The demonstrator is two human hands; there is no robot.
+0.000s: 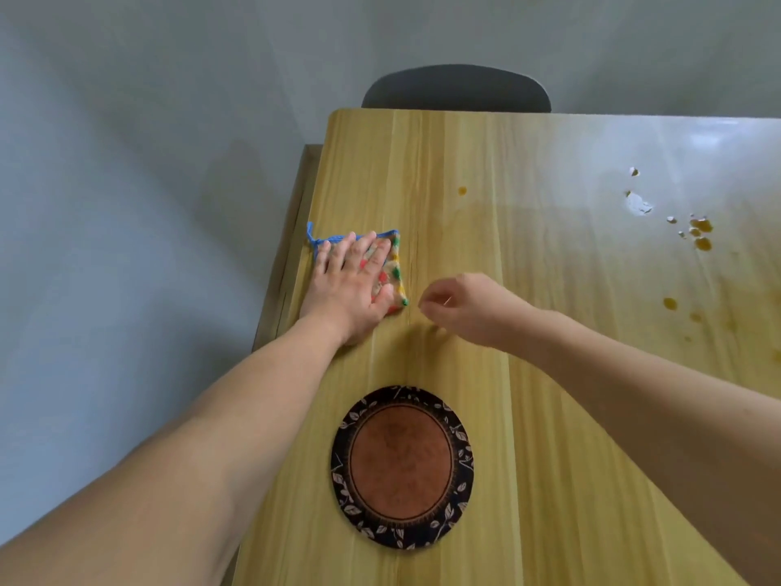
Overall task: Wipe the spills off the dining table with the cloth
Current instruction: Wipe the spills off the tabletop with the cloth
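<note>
One cloth (pixel 391 268) at table (pixel 549 416) left edge, left hand (pixel 353 285) flat on it, fingers spread. Right hand (pixel 460 306) loosely curled, empty, just beside. One round mat (pixel 402 467). One chair (pixel 456 88). Several amber spills (pixel 701 234) far right, unwiped.

A small square cloth (pixel 391 268) with a blue-trimmed edge and a red, green and yellow print lies flat near the left edge of the light wooden dining table (pixel 528 374). Amber-brown spills (pixel 702 235) and whitish wet patches (pixel 638 203) dot the tabletop toward its right edge, well apart from the cloth.
</note>
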